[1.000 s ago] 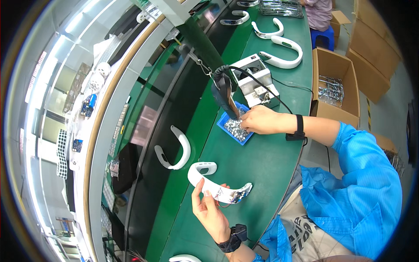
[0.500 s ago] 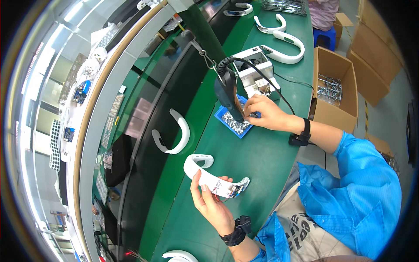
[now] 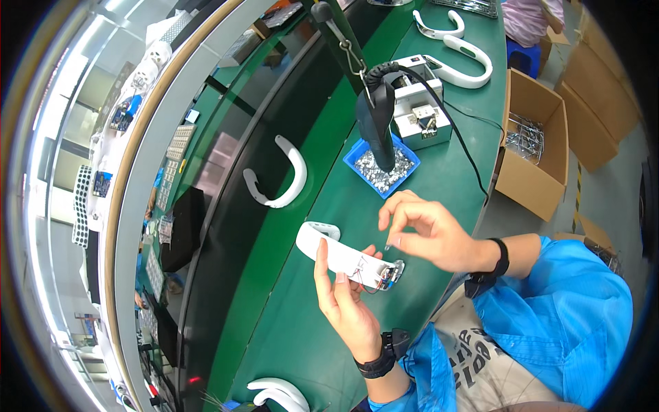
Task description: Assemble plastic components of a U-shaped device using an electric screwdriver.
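My left hand [image 3: 349,302] grips a white curved plastic shell, shaped like a neck-worn fan [image 3: 336,257], from below. Thin wires and a small circuit board [image 3: 391,275] show at its open end. Above that end, my right hand [image 3: 436,233] pinches a small metal piece [image 3: 388,246], too small to make out in kind. Beyond the right hand sits a blue tray [image 3: 353,159] full of small shiny metal parts. A dark corded tool, probably an electric screwdriver [image 3: 375,127], hangs upright over the tray, apart from both hands.
A white box-like device [image 3: 422,113] stands behind the tray, its cable trailing right. More white curved shells lie on the belt [image 3: 296,168], far bench [image 3: 470,75] and near edge [image 3: 278,391]. A cardboard box [image 3: 532,175] of metal racks stands right of the bench; another person [image 3: 525,24] sits far right.
My right hand has left the tray and come toward me, near the shell's open end, with a small metal piece pinched. The left hand still holds the shell. The view has shifted slightly.
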Tool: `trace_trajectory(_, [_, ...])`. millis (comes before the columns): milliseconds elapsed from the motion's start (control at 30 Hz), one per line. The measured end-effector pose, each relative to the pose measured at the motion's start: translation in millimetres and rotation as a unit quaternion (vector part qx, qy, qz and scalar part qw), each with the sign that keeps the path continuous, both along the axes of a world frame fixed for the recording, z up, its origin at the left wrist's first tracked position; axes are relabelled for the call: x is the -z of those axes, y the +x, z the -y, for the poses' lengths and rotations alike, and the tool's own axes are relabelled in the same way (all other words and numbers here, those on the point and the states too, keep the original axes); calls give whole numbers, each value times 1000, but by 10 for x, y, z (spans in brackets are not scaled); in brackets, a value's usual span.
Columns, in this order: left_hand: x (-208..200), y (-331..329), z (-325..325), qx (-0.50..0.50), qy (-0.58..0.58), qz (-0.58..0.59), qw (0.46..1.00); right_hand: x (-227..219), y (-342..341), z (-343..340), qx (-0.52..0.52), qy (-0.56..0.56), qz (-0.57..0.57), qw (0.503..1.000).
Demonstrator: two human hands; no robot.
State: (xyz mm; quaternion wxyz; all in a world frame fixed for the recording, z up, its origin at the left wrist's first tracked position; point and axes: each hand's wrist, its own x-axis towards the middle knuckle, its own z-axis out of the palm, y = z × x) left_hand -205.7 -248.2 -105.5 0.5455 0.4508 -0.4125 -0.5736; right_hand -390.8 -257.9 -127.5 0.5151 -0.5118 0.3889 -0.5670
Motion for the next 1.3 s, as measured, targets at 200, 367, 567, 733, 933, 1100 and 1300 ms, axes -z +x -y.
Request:
trace_trajectory(200, [74,86,-24,-12,6,24,1000,-130,399,-11,34,-41,-78,996])
trace_trajectory(367, [62,117,-48,15,0,17,1000,-54,479,23,59,-34,-81,994])
trace_trajectory(567, [46,159,-35,18,6,4,1000,-1,570,3,69,-30,-88,993])
trace_trajectory(733, [63,148,-23,2,3,9,1000,-5,656,-25,74,-29,-121,989])
trace_trajectory(933, [104,189,-65,3,3,40,999,46,728,-51,97,-53,-161,981])
trace_trajectory(1100, [103,171,-57,-3,-16,24,1000,200,796,-36,49,29,-25,998])
trace_trajectory(1300, [70,259,-40,6,-5,33,999,283,526,37,131,-89,35,987])
